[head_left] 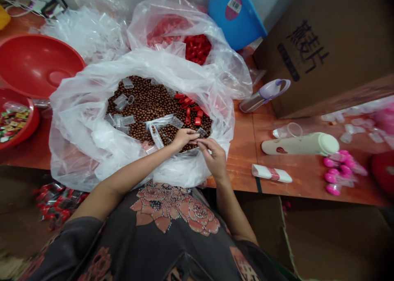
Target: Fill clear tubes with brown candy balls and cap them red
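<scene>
My left hand (184, 138) and my right hand (214, 158) meet above a large clear plastic bag (76, 137) of small brown balls (144, 104). Between their fingertips is a small clear plastic piece (201, 132), held by both hands. Its exact form is hard to make out. Several similar clear pieces (120, 102) lie on the balls, along with several red plastic parts (192, 110). The bag's white, crumpled rim bunches around the balls and passes under my left forearm.
Behind stands another plastic bag of red parts (197, 47). A red basin (37, 65) and a red bowl of colourful sweets (15, 123) sit at the left. To the right are a cardboard box (326, 47), a flask (264, 95), a white bottle (300, 144) and pink items (340, 172).
</scene>
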The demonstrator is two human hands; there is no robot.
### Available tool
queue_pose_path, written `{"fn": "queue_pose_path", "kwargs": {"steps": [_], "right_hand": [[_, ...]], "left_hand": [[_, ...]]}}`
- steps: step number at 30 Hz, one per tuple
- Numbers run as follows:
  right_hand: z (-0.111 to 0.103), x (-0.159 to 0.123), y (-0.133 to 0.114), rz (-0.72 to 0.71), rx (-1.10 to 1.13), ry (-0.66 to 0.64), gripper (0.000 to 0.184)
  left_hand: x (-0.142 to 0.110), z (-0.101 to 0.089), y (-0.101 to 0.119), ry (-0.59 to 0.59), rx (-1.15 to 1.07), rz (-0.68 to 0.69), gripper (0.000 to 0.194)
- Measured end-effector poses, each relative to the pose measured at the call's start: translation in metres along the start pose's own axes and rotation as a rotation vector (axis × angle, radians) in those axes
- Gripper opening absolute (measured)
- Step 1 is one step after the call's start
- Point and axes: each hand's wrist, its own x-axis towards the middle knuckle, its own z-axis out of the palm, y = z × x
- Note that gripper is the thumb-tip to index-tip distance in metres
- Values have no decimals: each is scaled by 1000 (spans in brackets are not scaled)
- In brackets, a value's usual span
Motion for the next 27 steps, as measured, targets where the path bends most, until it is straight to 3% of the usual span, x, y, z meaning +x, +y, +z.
{"fn": "queue_pose_path", "kwargs": {"steps": [3,6,12,16,20,27], "right_hand": [[-6,8,14,164,89,235,21],[-9,19,25,248,191,294,20],[-1,47,30,197,106,100,22],[9,68,28,14,-123,-33,29],[16,85,24,-99,-269,-162,36],[40,102,17,6,-591,-263,39]], "left_hand": [[-4,-3,4,-25,-63,18,27],[-14,-10,10,-36,-89,58,31],[-47,-33,28,-64,-69,270,35],[-63,-48,41,62,-93,282,39],[-75,-55,52,37,-156,308,50],[-84,-67,57,69,-172,334,42]]}}
